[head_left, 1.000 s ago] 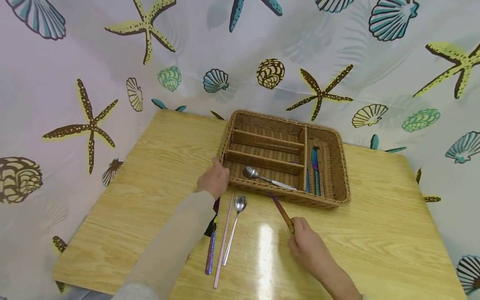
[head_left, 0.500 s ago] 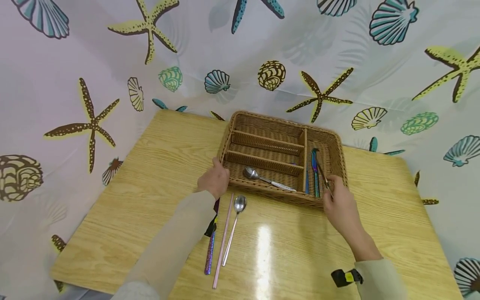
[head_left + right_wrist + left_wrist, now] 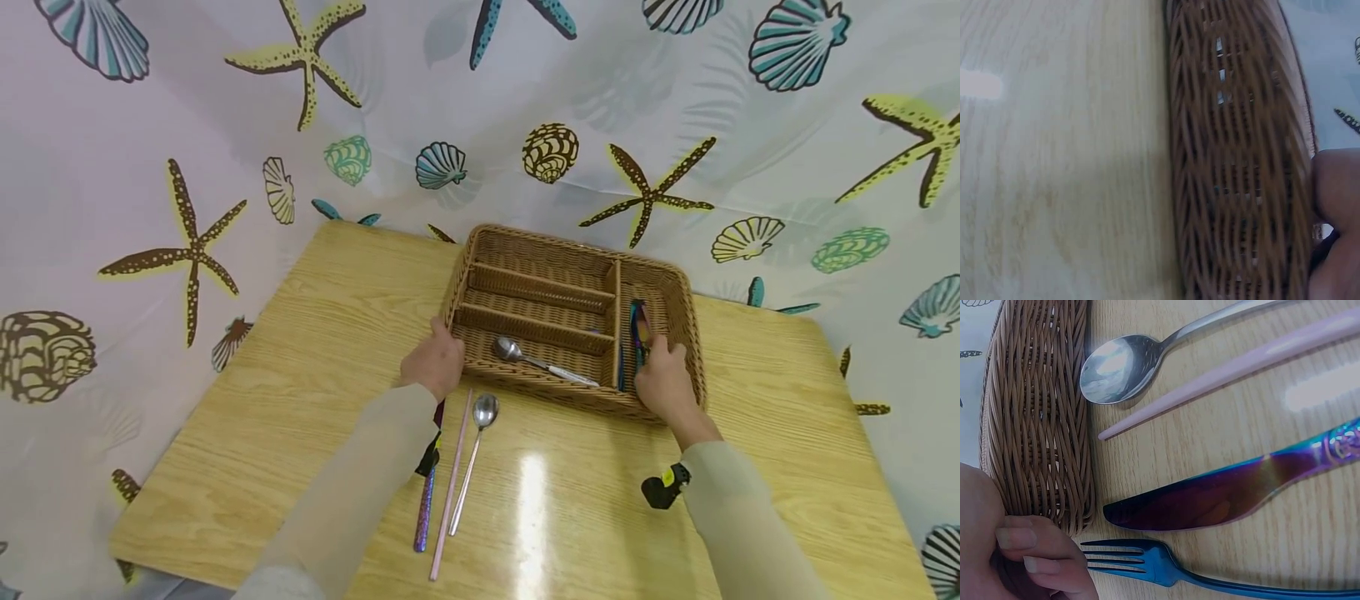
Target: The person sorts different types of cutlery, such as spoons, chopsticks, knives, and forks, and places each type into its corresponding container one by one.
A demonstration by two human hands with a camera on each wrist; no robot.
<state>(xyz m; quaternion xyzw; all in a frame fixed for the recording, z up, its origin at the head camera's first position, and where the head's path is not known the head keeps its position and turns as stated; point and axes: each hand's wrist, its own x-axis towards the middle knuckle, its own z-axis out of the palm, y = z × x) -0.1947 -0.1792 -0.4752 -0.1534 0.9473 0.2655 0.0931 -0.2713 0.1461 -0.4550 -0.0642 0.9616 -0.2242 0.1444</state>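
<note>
My left hand [image 3: 433, 362] grips the front left corner of the brown wicker cutlery basket [image 3: 540, 392]. In the left wrist view its curled fingers [image 3: 1041, 550] show beside the woven wall. My right hand [image 3: 666, 379] reaches over the front wall into the right compartment and holds a shiny table knife [image 3: 642, 323], its handle hidden by the hand. Other knives lie under it there. In the right wrist view, only part of the hand [image 3: 1341, 206] shows behind the wicker wall. A spoon [image 3: 507, 348] with a pale handle lies in the front left compartment.
On the table before the basket lie a metal spoon [image 3: 485, 411], a pink chopstick [image 3: 453, 487] and a purple-blue knife [image 3: 1210, 494] partly under the left arm. A blue fork [image 3: 1154, 562] shows near the left fingers. A shell-patterned cloth [image 3: 450, 100] hangs behind the table.
My right hand has carried the knife from above the table, right and forward, then lowered it into the basket's right compartment. My left hand has kept its grip on the corner.
</note>
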